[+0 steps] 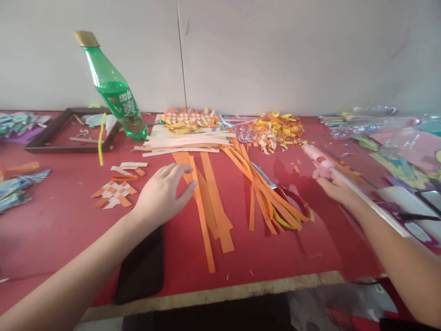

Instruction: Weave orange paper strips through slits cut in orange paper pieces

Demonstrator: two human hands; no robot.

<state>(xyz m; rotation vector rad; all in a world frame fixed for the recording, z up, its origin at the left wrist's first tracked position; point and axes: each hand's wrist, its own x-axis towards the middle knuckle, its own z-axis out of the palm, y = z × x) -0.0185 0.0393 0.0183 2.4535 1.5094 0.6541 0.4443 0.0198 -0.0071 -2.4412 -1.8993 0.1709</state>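
Observation:
My left hand (163,193) is over orange paper strips (218,209), thumb and fingers apart. Its fingertips are at the edge of a narrow orange strip (203,220); I cannot tell if they touch it. At the right, my right hand (336,184) is wrapped round a pink glue gun (319,158), with a long translucent glue stick (372,200) running back over the forearm. Between the hands, red-handled scissors (294,202) lie partly under a bunch of orange strips (262,184). Left of my left hand is a small woven orange-and-white paper piece (115,194).
A green bottle (119,99) leans beside a dark frame (69,149). White strips (186,142), a larger woven piece (193,118) and paper scraps (279,131) lie along the wall. A black phone (143,266) is near the table's front edge (241,292).

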